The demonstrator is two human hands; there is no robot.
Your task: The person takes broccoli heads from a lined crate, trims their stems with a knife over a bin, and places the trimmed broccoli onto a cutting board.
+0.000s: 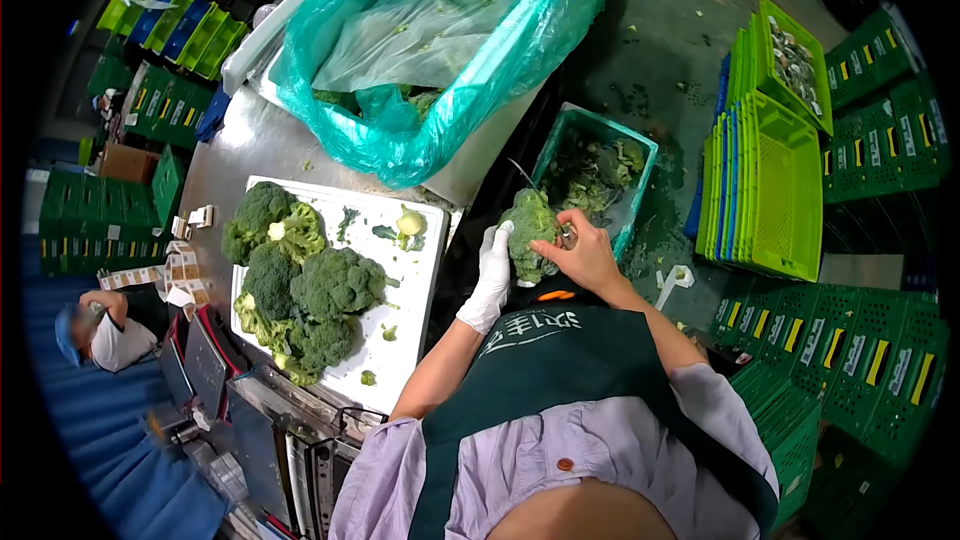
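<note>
A head of broccoli (528,230) is held in front of my apron, above the floor side of the table. My left hand (490,275), in a white glove, is closed around its left side. My bare right hand (585,255) is closed at its right side, thumb against the broccoli. Something small and shiny shows between those fingers, too small to name. On the table to the left, a white foam lid or tray (405,310) carries several broccoli heads (340,280), a cut stem piece (410,224) and loose scraps.
A crate (645,175) of leaf trimmings stands below, beyond my hands. A foam box lined with a teal plastic bag (370,140) holds more broccoli on the metal table (250,130). Lime crates (770,180) and green crates (850,360) stack at right. Another person (115,330) is at left.
</note>
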